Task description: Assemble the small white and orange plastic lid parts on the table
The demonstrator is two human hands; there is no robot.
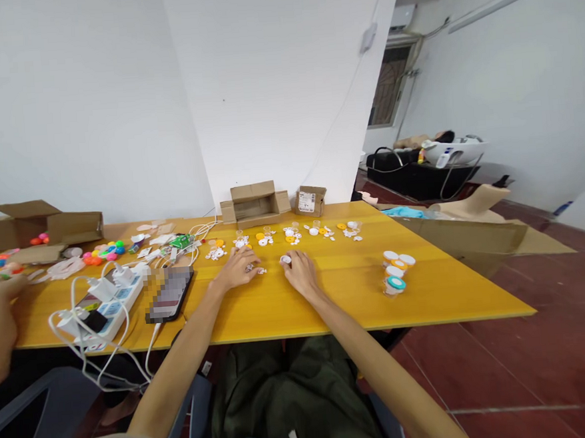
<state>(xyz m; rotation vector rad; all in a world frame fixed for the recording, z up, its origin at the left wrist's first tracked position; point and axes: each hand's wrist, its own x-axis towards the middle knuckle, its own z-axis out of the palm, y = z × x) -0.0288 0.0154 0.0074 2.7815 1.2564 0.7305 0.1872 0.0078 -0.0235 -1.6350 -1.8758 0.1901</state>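
My left hand (pixel 236 268) rests low over the middle of the yellow table, its fingers curled around small white pieces (pixel 250 267). More small white pieces (pixel 262 271) lie just beside its fingertips. To the right, my right hand (pixel 301 273) closes its fingers around a small white round container (pixel 286 259) on the tabletop. Whether this container has a lid on it is too small to tell. Beyond both hands, little piles of white pieces (pixel 215 254), yellow discs (pixel 260 236) and clear cups (pixel 267 231) stretch in a row.
Lidded jars (pixel 395 284) stand grouped on the table's right (pixel 458 294). At the back are an opened cardboard box (pixel 256 205) and a smaller box (pixel 310 201). A phone (pixel 170 294) and a cabled power strip (pixel 113 308) lie left. Another person's hand (pixel 7 287) is far left near coloured balls (pixel 104 252).
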